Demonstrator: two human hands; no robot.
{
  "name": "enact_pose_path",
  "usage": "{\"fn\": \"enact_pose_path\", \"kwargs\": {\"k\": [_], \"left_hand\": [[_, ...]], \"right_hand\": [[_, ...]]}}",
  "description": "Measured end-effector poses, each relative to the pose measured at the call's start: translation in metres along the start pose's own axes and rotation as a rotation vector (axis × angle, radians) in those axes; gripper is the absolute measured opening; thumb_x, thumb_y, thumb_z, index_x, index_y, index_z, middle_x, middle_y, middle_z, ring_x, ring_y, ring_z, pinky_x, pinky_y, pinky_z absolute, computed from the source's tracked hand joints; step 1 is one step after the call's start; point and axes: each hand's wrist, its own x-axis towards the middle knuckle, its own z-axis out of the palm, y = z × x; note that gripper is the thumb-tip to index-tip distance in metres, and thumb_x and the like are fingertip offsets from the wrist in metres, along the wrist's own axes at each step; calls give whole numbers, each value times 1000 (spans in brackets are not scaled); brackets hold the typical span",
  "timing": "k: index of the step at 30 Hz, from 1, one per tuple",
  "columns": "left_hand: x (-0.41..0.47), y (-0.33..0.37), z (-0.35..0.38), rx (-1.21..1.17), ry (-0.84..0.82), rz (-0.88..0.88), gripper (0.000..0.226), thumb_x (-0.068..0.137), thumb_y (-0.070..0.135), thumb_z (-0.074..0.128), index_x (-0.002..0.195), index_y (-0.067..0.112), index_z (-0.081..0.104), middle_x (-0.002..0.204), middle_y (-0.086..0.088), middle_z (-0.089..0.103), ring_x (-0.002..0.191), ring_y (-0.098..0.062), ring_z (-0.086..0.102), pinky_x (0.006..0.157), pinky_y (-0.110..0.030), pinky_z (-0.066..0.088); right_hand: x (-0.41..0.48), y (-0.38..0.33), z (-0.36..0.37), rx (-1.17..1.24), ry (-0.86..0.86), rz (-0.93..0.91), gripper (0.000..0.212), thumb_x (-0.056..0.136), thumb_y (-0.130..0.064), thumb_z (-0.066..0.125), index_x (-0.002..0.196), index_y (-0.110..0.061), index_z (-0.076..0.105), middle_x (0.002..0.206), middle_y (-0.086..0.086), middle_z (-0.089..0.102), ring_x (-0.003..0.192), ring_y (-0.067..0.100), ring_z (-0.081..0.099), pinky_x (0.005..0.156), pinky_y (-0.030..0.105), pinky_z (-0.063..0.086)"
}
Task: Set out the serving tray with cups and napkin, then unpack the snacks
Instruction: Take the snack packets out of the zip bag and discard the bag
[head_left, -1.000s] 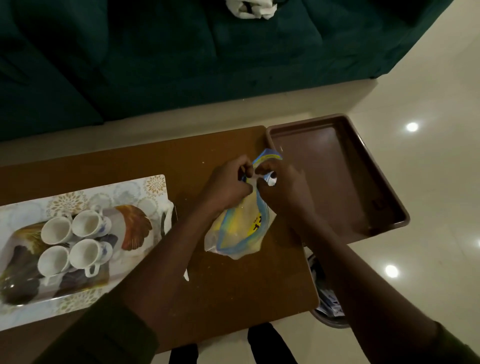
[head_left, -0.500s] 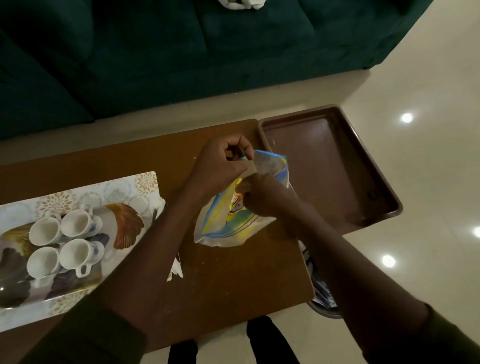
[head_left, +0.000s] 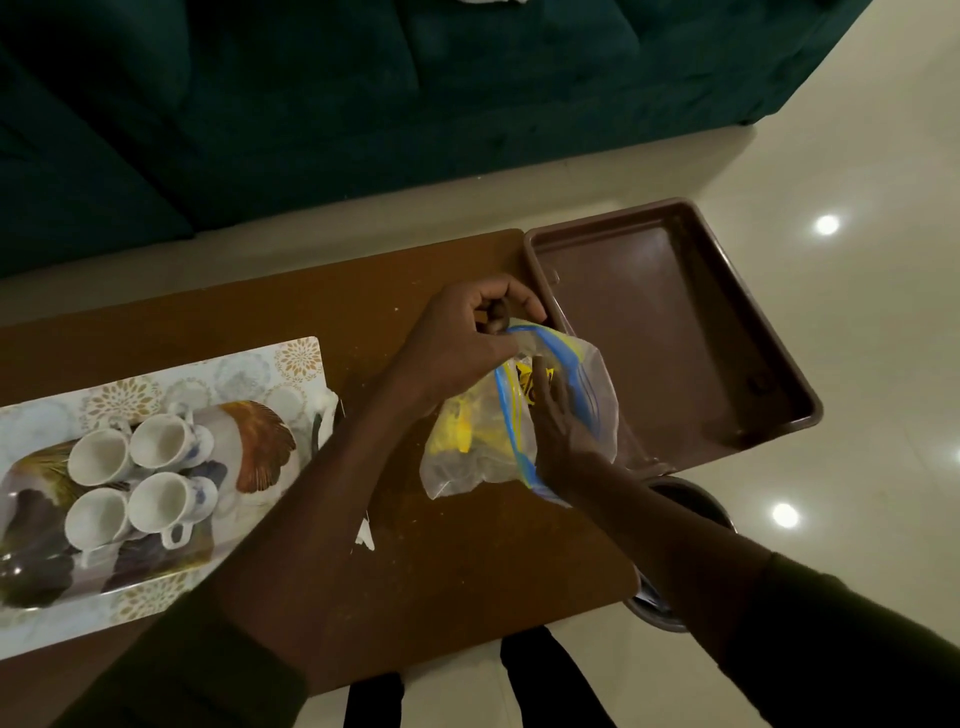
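A clear zip bag (head_left: 467, 462) with a blue seal and yellow snack packets inside lies on the brown table (head_left: 467, 582). My left hand (head_left: 457, 353) pinches the bag's upper rim and holds its mouth apart. My right hand (head_left: 561, 426) reaches into the bag's mouth; its fingertips are hidden among the packets. At the left stands a patterned serving tray (head_left: 156, 597) with several white cups (head_left: 156, 478) on it. A white napkin (head_left: 328, 415) shows at the tray's right edge, mostly hidden by my left arm.
A brown plastic tray (head_left: 675, 332) sits at the table's right end, overhanging the edge. A dark bin (head_left: 691, 499) stands on the floor below my right forearm. A dark green sofa (head_left: 363, 104) runs behind the table. Pale tiled floor lies to the right.
The bag's seal has been pulled apart. My right hand went from the rim into the bag, while my left hand keeps hold of the upper rim.
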Motion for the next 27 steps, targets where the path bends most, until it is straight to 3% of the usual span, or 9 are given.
{"fn": "enact_pose_path", "kwargs": {"k": [4, 8, 11, 14, 16, 19, 22, 25, 27], "left_hand": [[0, -2, -1, -9, -9, 7, 30, 66, 12, 59, 94, 16, 69, 63, -2, 37, 58, -10, 34, 57, -20, 35], [0, -8, -5, -33, 6, -7, 40, 71, -1, 58, 106, 15, 67, 63, 3, 35, 56, -6, 34, 56, -18, 35], [2, -7, -6, -34, 46, -2, 46, 67, 8, 59, 111, 19, 66, 63, 4, 36, 54, -3, 34, 55, -13, 34], [4, -6, -5, -30, 66, -1, 48, 65, 13, 58, 112, 22, 65, 64, 4, 37, 55, -4, 35, 57, -13, 36], [5, -8, -6, -16, 75, -5, 48, 65, 10, 56, 111, 22, 65, 64, 3, 37, 56, -6, 35, 57, -15, 36], [6, -13, -8, 13, 120, -18, 38, 72, 12, 64, 108, 24, 64, 67, 1, 41, 59, -7, 38, 59, -21, 38], [9, -20, -10, 25, 183, -36, 34, 81, 8, 68, 110, 24, 63, 76, -6, 49, 66, -15, 46, 62, -33, 45], [14, -24, -13, -3, 226, -36, 34, 80, 7, 68, 109, 24, 63, 74, -3, 50, 65, -15, 48, 60, -30, 42], [17, -27, -17, -11, 230, -38, 33, 79, 5, 70, 104, 26, 62, 73, 2, 52, 67, -12, 47, 62, -26, 41]], "right_hand": [[-3, 3, -8, -10, -14, -75, 92, 88, 0, 57, 148, -17, -11, 161, 17, -4, 148, 38, 4, 114, 46, 29], [7, 10, -13, -66, 122, -173, 63, 89, 3, 52, 147, -4, 27, 151, 21, 33, 140, 39, 29, 112, 41, 22], [20, 10, -16, -193, 211, -289, 32, 89, -7, 55, 120, -4, 60, 126, 17, 58, 127, 37, 43, 107, 40, 27], [32, 0, -23, -359, 262, -411, 22, 88, -18, 55, 105, -12, 68, 121, 5, 64, 131, 30, 42, 108, 42, 29], [35, -6, -36, -335, 262, -488, 18, 87, -16, 55, 97, -17, 70, 112, 1, 70, 124, 27, 52, 103, 39, 35], [32, -16, -69, -224, 192, -550, 21, 92, -13, 52, 104, -16, 69, 107, 1, 71, 99, 21, 66, 86, 37, 52], [20, -25, -101, -210, 143, -622, 22, 91, -7, 57, 111, -12, 65, 110, 4, 68, 96, 19, 65, 80, 36, 55], [3, -24, -132, -117, 180, -645, 23, 89, -10, 63, 111, -11, 66, 92, 0, 67, 76, 17, 64, 67, 11, 46], [-4, -19, -150, 9, 297, -666, 17, 88, -11, 66, 104, -9, 68, 85, -5, 60, 62, 9, 56, 60, 5, 41]]}}
